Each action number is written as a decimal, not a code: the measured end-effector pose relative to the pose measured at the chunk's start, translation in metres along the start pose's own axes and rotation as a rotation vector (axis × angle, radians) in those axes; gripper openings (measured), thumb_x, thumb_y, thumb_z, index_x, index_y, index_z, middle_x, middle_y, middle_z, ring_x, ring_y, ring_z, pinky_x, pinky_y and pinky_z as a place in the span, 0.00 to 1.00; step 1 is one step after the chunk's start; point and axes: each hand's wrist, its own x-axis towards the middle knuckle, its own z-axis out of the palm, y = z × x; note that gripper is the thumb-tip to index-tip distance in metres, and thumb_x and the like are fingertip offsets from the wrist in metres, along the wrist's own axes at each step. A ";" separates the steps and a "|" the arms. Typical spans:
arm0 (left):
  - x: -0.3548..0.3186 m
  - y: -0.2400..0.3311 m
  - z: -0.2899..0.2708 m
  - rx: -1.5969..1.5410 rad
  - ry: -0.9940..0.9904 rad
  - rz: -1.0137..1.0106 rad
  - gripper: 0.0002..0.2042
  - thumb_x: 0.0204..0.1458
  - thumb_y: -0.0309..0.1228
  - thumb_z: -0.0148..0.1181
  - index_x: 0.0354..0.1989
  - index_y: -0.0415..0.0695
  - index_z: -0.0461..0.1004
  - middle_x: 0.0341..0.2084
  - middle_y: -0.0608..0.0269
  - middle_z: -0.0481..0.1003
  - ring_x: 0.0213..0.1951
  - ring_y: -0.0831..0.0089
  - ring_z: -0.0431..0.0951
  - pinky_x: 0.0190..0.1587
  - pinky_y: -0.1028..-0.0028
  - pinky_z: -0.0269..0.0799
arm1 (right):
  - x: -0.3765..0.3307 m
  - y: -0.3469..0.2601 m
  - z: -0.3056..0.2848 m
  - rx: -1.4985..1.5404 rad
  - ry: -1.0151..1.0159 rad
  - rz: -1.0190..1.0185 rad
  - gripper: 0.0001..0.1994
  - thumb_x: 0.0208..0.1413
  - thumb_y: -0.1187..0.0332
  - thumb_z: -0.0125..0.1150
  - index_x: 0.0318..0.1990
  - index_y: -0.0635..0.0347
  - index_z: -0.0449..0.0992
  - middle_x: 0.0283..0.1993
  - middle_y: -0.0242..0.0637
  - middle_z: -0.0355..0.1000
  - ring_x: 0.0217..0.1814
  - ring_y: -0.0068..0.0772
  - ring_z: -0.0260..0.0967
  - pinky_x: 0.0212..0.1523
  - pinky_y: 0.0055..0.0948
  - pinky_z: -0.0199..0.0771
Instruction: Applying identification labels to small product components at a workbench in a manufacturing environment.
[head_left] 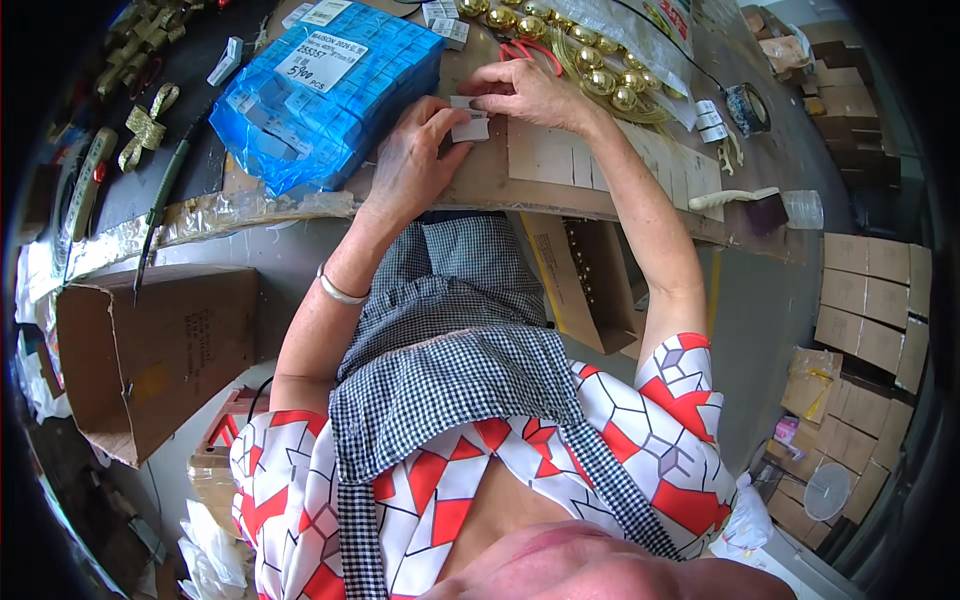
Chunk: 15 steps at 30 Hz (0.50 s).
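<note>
My left hand (418, 150) is closed, thumb and fingers pinching a small white paper tag (472, 127) over the table. Just beyond it, my right hand (532, 94) has its fingertips bent together against another small white piece (461, 102), also a tag by its look. Part of that piece is hidden by the fingers. Left of my hands lies a blue plastic-wrapped pack (395, 75) with a white label on top. Red-handled scissors (535, 47) lie behind my right hand. A cardboard sheet (560, 158) with dark lines lies under my right forearm.
Shiny gold balls (595, 80) with gold cords lie at the back right. Nearer the right edge are a tape roll (748, 108) and a pale-handled brush (735, 198). Gold glitter bows (148, 127) lie at left. An open carton (160, 345) stands below the table's left edge.
</note>
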 end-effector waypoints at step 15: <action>-0.002 -0.002 0.003 0.033 0.043 -0.118 0.14 0.38 0.27 0.62 0.37 0.39 0.72 0.33 0.56 0.70 0.31 0.63 0.73 0.32 0.71 0.70 | -0.010 0.002 -0.009 0.018 0.299 0.017 0.11 0.47 0.71 0.57 0.39 0.63 0.73 0.31 0.31 0.69 0.29 0.18 0.64 0.30 0.20 0.66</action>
